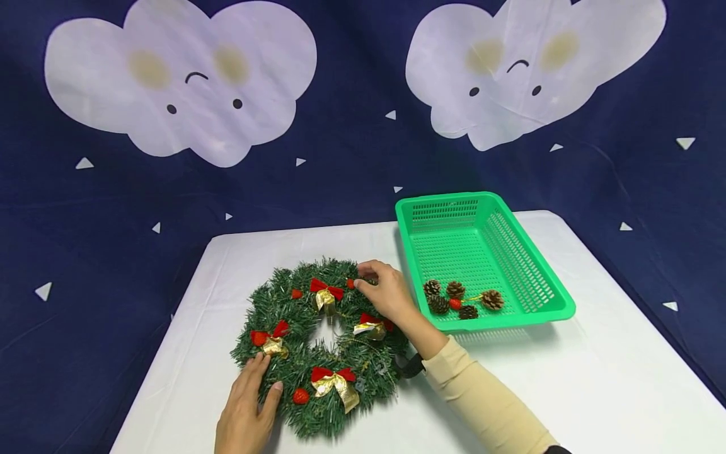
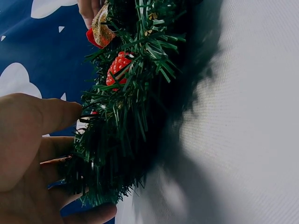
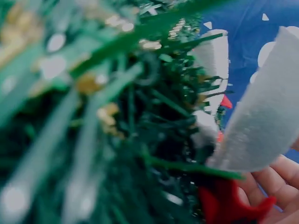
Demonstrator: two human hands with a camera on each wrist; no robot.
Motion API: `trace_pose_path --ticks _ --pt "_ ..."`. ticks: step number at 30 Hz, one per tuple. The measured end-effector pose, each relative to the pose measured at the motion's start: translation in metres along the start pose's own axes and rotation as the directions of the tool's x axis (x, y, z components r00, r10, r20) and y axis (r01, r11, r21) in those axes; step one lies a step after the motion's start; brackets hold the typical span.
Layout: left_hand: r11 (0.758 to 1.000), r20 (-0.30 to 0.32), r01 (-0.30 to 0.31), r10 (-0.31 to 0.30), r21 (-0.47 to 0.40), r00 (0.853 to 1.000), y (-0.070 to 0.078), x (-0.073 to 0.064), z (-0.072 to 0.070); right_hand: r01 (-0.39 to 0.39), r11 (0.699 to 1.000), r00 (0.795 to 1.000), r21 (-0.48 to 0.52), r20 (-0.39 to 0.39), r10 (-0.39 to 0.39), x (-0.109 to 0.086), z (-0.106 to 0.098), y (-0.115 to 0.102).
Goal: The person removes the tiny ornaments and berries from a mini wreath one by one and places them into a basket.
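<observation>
A green wreath [image 1: 263, 309] lies on the white table, trimmed with red-and-gold bows [image 1: 334, 381] and red berries [image 1: 300, 396]. My right hand [image 1: 388, 293] reaches over its far right part, thumb and fingers curled at a small red berry [image 1: 350, 284]. In the right wrist view, blurred greenery and a pale ribbon [image 3: 266, 107] partly cover that hand [image 3: 275, 186]. At the wreath's near left edge rests my left hand [image 1: 244, 410], fingers loosely extended. The left wrist view shows that hand [image 2: 28, 144] beside the tinsel, below a bumpy red berry [image 2: 120, 69].
A green plastic basket [image 1: 544, 280] stands right of the wreath. Several pine cones [image 1: 492, 300] and a red berry [image 1: 455, 304] lie in its near left corner. Behind the white table [image 1: 612, 366] hangs a dark blue cloth [image 1: 351, 189] with clouds.
</observation>
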State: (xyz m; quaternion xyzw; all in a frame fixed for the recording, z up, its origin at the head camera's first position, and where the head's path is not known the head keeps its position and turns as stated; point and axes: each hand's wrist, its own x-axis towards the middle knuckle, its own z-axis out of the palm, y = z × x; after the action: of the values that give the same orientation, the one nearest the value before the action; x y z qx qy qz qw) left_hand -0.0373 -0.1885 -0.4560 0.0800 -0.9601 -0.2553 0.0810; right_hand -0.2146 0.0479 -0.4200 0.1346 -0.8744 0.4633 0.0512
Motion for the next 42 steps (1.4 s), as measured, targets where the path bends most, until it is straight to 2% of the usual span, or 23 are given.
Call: trace_pose_path --ticks 6,12,26,42 --pt "1.000 0.010 0.014 -0.014 -0.005 1.000 0.000 0.001 0.000 0.041 0.998 0.999 -0.049 0.004 -0.041 0.002 0.008 0.003" --pt "1.000 0.013 0.014 -0.014 -0.002 1.000 0.000 0.001 -0.001 0.051 0.997 0.998 -0.054 0.030 -0.050 0.004 0.012 0.006" --pt "1.000 -0.034 -0.008 0.007 -0.003 0.999 0.001 0.001 0.002 0.052 0.993 0.997 -0.104 0.059 -0.046 0.009 0.021 0.015" --pt "1.000 -0.046 -0.018 0.017 -0.010 0.999 0.001 0.002 0.003 0.056 0.979 0.996 -0.198 0.079 -0.041 0.012 0.027 0.018"
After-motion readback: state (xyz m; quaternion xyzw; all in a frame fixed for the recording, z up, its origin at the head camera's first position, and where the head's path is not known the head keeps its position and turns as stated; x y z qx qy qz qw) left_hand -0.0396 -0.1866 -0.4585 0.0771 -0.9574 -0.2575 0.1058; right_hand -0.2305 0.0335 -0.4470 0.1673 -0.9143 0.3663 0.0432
